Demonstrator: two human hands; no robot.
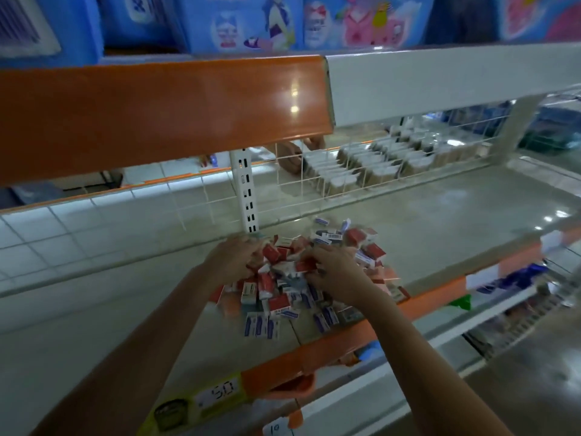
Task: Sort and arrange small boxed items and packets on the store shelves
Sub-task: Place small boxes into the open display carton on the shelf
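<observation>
A loose heap of small boxes [283,297], red-and-white and blue-and-white, lies on the pale middle shelf [440,221] close to its orange front edge. My left hand [232,259] is on the heap's left side with fingers curled into the red boxes. My right hand [333,272] lies over the middle of the heap and pinches a small red box [306,265]. Both hands cover part of the pile. More boxes [333,234] lie scattered behind the hands.
A white slotted upright [246,196] and a wire grid [314,184] back the shelf. Behind the grid stand rows of packets [377,165], and another person's hand [292,155] is among them. An orange shelf front [157,111] hangs overhead. Price tags [220,394] line the edge.
</observation>
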